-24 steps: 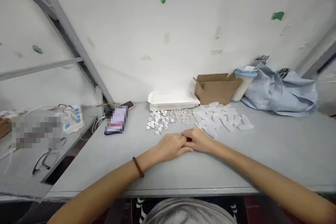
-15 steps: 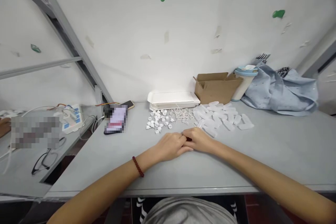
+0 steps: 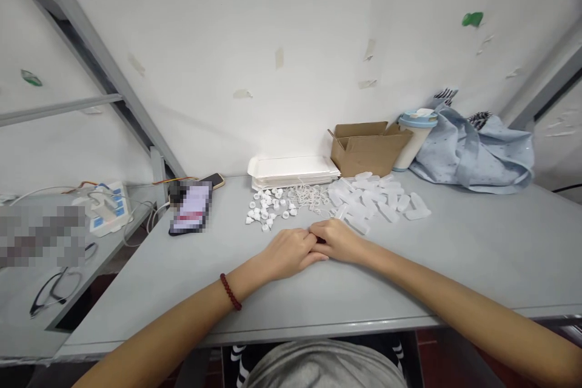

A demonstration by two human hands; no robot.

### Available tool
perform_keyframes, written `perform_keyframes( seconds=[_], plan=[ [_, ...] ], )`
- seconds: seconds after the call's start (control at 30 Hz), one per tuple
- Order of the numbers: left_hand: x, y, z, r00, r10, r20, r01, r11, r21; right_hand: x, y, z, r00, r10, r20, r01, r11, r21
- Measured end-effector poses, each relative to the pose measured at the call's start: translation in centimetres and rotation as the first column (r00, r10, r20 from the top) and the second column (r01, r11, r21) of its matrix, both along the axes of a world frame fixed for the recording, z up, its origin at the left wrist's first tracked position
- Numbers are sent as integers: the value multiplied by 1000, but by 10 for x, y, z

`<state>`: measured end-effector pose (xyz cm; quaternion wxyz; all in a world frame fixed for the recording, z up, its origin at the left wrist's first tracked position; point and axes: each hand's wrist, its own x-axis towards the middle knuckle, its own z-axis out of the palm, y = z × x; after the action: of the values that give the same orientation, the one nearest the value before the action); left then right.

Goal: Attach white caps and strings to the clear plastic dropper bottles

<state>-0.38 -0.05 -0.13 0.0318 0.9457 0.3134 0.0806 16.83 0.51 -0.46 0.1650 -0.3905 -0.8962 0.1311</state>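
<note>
My left hand (image 3: 288, 253) and my right hand (image 3: 336, 240) rest together on the grey table (image 3: 364, 309), fingers touching and curled into each other. Whether anything lies between them is hidden. Just beyond my left hand are small white caps (image 3: 266, 209) in a loose group. Thin white loops (image 3: 311, 195) lie beside them, in front of a stack of flat white boxes (image 3: 291, 171). Frosted translucent pieces (image 3: 377, 200) are spread beyond my right hand.
Behind the pieces stand an open cardboard box (image 3: 368, 154), a lidded cup (image 3: 411, 139) and a blue cloth bag (image 3: 477, 151). Two phones, the nearer one blurred (image 3: 193, 209), lie at the left. A side table holds a power strip (image 3: 109, 209) and glasses (image 3: 59, 291).
The view has shifted slightly, so the scene sits a little further left. My hands remain together in the same pose.
</note>
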Motion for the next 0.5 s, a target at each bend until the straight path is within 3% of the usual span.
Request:
perform_keyframes(
  seconds=[0.5],
  plan=[
    [6, 2, 6, 1000, 14, -27, -15, 1000, -21, 7, 5, 0, 1000, 18, 20, -18, 1000, 8]
  ],
)
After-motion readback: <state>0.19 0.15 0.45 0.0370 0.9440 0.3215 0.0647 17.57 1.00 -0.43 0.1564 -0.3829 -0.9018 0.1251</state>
